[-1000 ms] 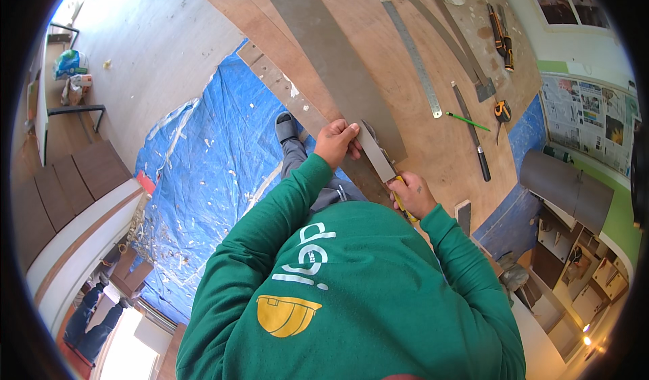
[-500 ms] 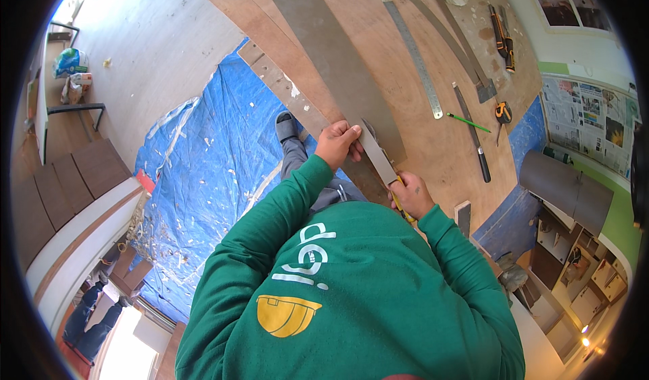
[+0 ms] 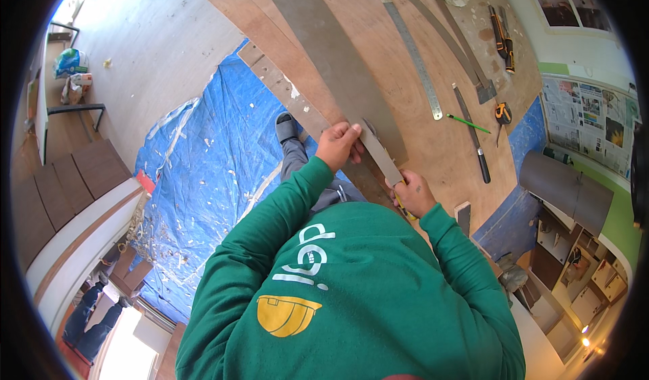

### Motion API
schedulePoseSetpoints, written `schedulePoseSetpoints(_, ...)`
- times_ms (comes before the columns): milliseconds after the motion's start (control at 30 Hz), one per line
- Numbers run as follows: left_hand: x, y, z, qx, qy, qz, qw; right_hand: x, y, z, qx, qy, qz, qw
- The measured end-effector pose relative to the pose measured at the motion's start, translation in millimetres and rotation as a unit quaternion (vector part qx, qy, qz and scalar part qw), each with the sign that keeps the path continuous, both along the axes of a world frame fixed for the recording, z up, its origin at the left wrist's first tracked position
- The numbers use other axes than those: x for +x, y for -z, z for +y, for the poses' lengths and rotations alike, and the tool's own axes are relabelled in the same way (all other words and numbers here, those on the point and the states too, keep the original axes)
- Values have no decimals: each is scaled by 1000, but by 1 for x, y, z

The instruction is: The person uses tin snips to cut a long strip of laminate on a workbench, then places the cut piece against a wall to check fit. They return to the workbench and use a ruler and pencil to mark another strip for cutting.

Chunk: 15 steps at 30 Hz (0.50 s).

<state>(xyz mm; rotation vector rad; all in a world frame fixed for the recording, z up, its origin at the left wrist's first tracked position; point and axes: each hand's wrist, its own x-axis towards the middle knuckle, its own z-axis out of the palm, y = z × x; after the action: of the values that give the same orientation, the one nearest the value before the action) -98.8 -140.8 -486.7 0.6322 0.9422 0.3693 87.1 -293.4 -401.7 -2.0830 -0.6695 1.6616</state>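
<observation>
Between my two hands I hold a short, flat grey-brown strip (image 3: pixel 380 155), slanting over the near edge of the plywood worktop (image 3: pixel 433 163). My left hand (image 3: pixel 340 143) pinches its far end between thumb and fingers. At the strip's near end, my right hand (image 3: pixel 414 195) is closed around a slim yellow tool (image 3: pixel 405 208) whose kind is mostly hidden by the fingers. A thin curved edge or sliver shows beside the strip's far end. Just beyond my hands lies a long grey-brown sheet (image 3: pixel 324 49) on the worktop.
On the worktop's right lie a steel ruler (image 3: pixel 419 62), a black-handled long tool (image 3: pixel 471 133), a green pencil (image 3: pixel 468 123), an orange-and-black tool (image 3: pixel 502 113) and dark strips (image 3: pixel 466 52). A blue tarp (image 3: pixel 209 150) with scraps covers the floor. Another person's legs (image 3: pixel 91 322) show lower left.
My right hand and the yellow tool have shifted very slightly at the strip's near end. My left hand keeps its pinch on the strip.
</observation>
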Motion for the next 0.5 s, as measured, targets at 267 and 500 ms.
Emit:
schedulePoseSetpoints(267,4,5,0,22,-16,41,999,8,-2,-6,-15,-18,8,1000)
schedulePoseSetpoints(500,-2,2,-5,16,4,32,999,8,-4,-10,-11,-36,10,999)
